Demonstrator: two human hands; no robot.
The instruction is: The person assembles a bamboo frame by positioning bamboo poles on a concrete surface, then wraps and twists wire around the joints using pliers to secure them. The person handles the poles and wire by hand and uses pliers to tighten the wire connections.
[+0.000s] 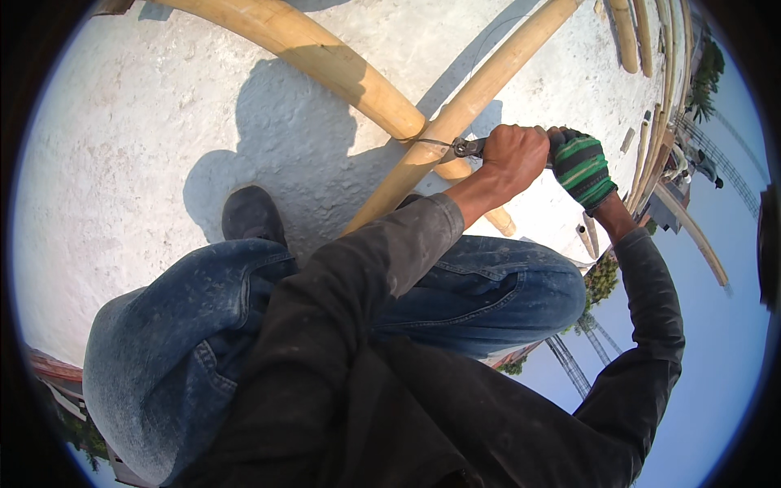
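Observation:
Two bamboo poles cross in front of me: a thick bamboo pole from the upper left, and another bamboo pole lying over it from the upper right. A dark wire is looped around the crossing. Pliers have their metal jaws at the wire's end. My bare left hand is closed around the pliers' handles near the jaws. Just behind it, my right hand, in a green and black striped glove, is closed at the far end of the same handles. The fingers partly hide the handles.
The pale, rough surface is lit by sun and carries my shadow. My dark shoe stands left of the crossing. More bamboo poles lie at the upper right, near the surface's edge. Lattice towers and trees stand beyond.

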